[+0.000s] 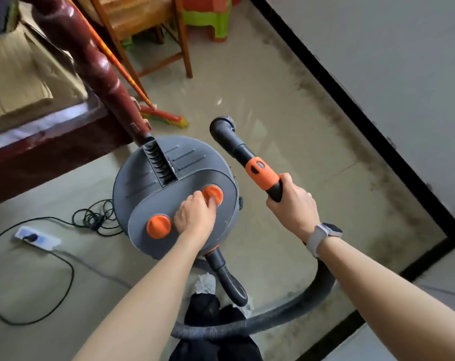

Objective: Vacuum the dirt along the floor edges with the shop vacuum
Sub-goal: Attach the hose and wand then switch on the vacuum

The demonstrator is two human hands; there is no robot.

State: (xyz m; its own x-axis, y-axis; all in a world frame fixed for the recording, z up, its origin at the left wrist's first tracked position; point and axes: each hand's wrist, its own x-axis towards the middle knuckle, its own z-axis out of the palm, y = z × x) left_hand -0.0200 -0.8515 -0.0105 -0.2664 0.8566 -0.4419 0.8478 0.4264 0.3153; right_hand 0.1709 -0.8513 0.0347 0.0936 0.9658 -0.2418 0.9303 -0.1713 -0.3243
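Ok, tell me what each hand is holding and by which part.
The right hand grips the vacuum wand at its black handle, just behind the orange collar. The left hand holds nothing; its fingers press an orange knob on the shop vacuum lid.

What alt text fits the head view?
A person's left hand presses an orange button on a grey shop vacuum while the right hand holds the hose wand above a floor with dirty edges.

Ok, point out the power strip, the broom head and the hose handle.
power strip (37,238), head view, middle of its white body
broom head (166,119), head view, red bar above the bristles
hose handle (262,173), head view, orange grip section
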